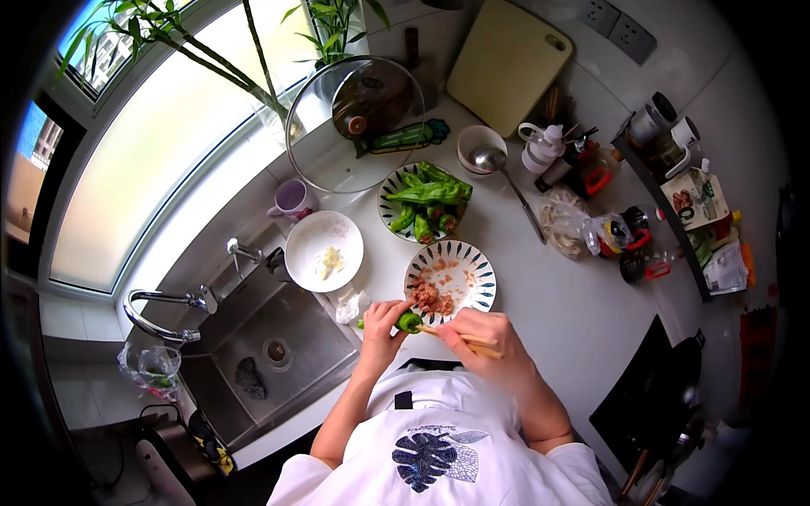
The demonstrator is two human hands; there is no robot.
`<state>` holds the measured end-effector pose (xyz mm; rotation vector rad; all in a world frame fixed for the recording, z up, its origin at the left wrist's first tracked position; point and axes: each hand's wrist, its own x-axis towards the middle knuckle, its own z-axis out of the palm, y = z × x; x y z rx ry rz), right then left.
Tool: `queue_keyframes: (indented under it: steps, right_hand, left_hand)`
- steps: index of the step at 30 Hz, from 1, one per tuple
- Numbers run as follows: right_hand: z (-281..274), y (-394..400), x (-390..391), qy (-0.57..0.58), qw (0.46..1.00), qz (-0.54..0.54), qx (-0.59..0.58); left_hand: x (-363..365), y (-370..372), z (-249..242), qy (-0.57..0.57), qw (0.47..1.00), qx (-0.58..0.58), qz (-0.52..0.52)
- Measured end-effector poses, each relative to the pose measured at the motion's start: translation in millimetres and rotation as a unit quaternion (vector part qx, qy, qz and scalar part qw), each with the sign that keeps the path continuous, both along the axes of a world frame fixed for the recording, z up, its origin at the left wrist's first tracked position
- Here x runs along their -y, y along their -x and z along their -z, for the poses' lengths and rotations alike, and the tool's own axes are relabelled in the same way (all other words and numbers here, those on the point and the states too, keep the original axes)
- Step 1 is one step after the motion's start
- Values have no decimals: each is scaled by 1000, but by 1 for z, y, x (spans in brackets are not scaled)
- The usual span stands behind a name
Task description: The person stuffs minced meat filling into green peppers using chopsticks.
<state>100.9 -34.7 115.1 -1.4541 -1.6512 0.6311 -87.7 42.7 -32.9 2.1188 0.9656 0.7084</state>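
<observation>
My left hand (386, 325) is closed around a green pepper (409, 321), holding it at the near edge of a patterned plate. Wooden chopsticks (472, 341) are gripped in my right hand (487, 331), and their tips meet the pepper's end. On the patterned plate (479, 263) lies a clump of pinkish minced meat (429, 298), with smears of it across the surface. Just beyond, a bowl (390, 181) holds several more green peppers (429, 196). To the left, a white bowl (305, 244) contains a small pale heap (330, 262), perhaps chopped garlic.
A sink (228, 337) with a faucet (160, 314) lies at left. Behind stand a purple mug (292, 198), a glass lid (355, 126), a cutting board (509, 63) and a bowl with a ladle (489, 158). Bottles (603, 169) and a black stove (645, 392) occupy the right.
</observation>
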Motion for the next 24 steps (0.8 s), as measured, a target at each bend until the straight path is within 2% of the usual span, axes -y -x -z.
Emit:
queue_keyframes:
  steps: [4, 7, 12, 15, 17, 19, 20, 21, 23, 24]
  right_hand:
    - [10, 3, -1, -23, 999, 15, 24]
    - [15, 8, -2, -47, 998, 3, 41]
    - [21, -6, -9, 34, 994, 37, -97]
    - [45, 15, -20, 11, 988, 2, -153]
    - [63, 35, -31, 8, 988, -23, -150]
    - [70, 52, -44, 55, 973, -55, -217]
    - [73, 55, -51, 67, 975, -64, -203]
    - [68, 60, -57, 79, 971, -69, -214]
    - [67, 63, -70, 84, 983, -72, -146]
    - [63, 68, -76, 90, 975, -61, -192]
  left_hand:
    - [1, -3, 1, 2, 1000, 3, -13]
    - [-1, -4, -1, -43, 998, -18, -41]
    - [-6, 6, -4, -77, 994, -41, -72]
    - [-10, 17, -15, -84, 990, -44, -107]
    - [-13, 32, -21, -95, 986, -60, -119]
    - [-15, 57, -23, -132, 973, -124, -146]
    - [-16, 71, -25, -173, 957, -186, -143]
    - [-15, 88, -24, -172, 953, -197, -154]
    - [-13, 127, -16, -231, 889, -358, -166]
    - [-12, 146, -16, -236, 868, -397, -183]
